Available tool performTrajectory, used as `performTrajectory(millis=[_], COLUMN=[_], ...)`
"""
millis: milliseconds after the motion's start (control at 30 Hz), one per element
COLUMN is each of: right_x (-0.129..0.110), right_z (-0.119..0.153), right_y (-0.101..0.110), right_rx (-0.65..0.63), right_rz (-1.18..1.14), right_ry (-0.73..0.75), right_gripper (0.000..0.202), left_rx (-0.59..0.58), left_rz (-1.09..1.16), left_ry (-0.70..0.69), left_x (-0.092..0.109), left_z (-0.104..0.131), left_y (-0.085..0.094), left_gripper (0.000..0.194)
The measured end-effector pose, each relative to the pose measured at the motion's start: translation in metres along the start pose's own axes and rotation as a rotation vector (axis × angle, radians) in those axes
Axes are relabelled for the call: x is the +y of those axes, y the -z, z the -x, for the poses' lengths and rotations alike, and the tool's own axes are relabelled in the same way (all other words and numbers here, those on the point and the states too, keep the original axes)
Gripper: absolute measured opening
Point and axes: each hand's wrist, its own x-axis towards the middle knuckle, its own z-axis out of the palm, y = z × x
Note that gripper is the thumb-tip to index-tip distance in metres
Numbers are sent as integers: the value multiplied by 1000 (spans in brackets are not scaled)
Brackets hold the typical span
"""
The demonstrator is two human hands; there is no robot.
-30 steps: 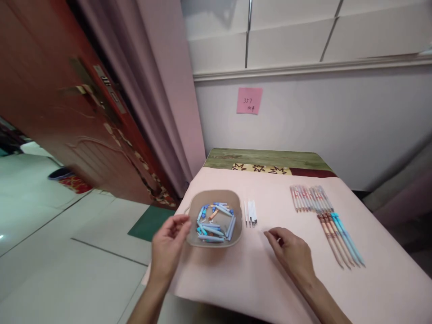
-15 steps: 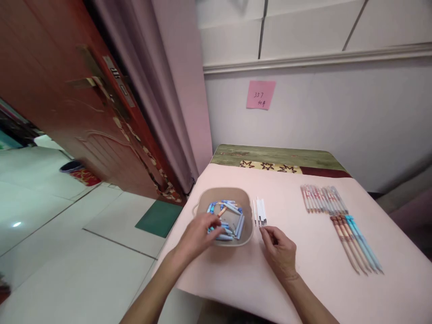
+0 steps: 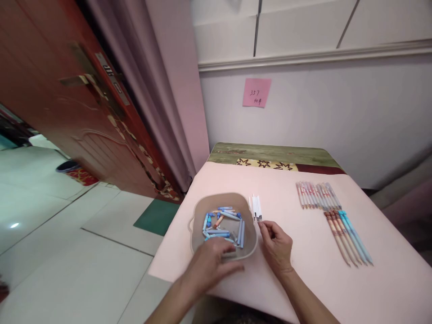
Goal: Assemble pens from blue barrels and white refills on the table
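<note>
Beige sides of the bin (image 3: 249, 220) stand before your left hand (image 3: 216, 265), which is over the near rim, thumb and fingers apart with nothing visible between them, while blue pen parts (image 3: 218, 233) lie at mixed angles inside. Just right of it, white refills (image 3: 257, 208) run lengthwise away from you, dark ends toward your right hand (image 3: 278, 247), its fingertips drawn close there, though whether they grip one you cannot tell. Bare pink cloth (image 3: 286, 198) separates the refills from brown and blue pens (image 3: 344, 238) slanting tips toward you, and the table's left edge runs near the bin.
</note>
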Motion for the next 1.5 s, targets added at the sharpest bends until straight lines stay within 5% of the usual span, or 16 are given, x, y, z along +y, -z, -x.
performTrajectory(millis=[100,200,333,633,867,1000,1167,1333,1500], right_x=[0,1,2,3,-4,-50,-98,-92,-91], right_z=[-1,-1,-1,-4,-5,-28,-59,-64,-67], right_y=[0,1,2,2,9,5,-42,-90,-105], right_rx=[-6,-14,2,-54,27,-105,-753,-918,-976], right_rz=[-25,-31,-38,-73,-43,92,786,897,957], right_ry=[-20,-35,-45,1,114,362,473,521,565], right_gripper=[26,27,29,25,23,22,26,26,26], left_rx=[125,24,-28,-52,104,449,673,897,986], left_rz=[-58,-274,-334,-377,-344,120,1096,1534,1647], left_ry=[216,414,497,524,447,379,382,461,494], left_x=[-14,-30,-40,-45,-42,-37,-23,-22,-32], left_z=[-31,-68,-95,-97,-65,-37,-17,2,12], left_y=[17,18,1,-10,30,43,35,34,34], left_gripper=[17,11,12,12,10,18,37,15,12])
